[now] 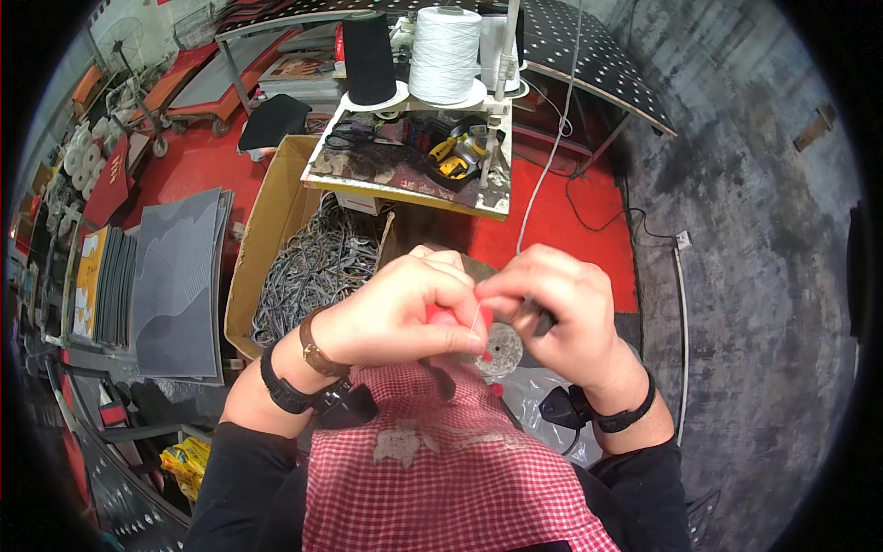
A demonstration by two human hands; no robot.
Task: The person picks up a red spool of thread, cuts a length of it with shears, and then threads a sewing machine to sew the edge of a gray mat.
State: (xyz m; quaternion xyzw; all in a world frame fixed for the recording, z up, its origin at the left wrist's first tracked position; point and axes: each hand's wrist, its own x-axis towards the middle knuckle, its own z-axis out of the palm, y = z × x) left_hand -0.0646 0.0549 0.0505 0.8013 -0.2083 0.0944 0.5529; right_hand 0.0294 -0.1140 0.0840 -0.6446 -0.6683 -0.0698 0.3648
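My left hand [395, 308] and my right hand [566, 304] meet in front of my chest, both closed. In the left one is a small soft-looking red thing [442, 316], mostly covered by the fingers, so its kind is unclear. A thin white thread [476, 318] runs between the left thumb and the right fingertips, which pinch it. Tucked in the curl of my right hand is a dark object [545, 322]; only its end shows. Below the hands hangs a red-and-white checked apron [441, 488] with a worn patch.
Ahead, a small stand [368, 170] bears a black thread cone [369, 60], a white thread cone [446, 55] and yellow-handled tools [452, 166]. A cardboard box [241, 276] of grey strips [317, 267] stands left, beside grey mats [175, 285]. A dark wall [754, 276] rises right.
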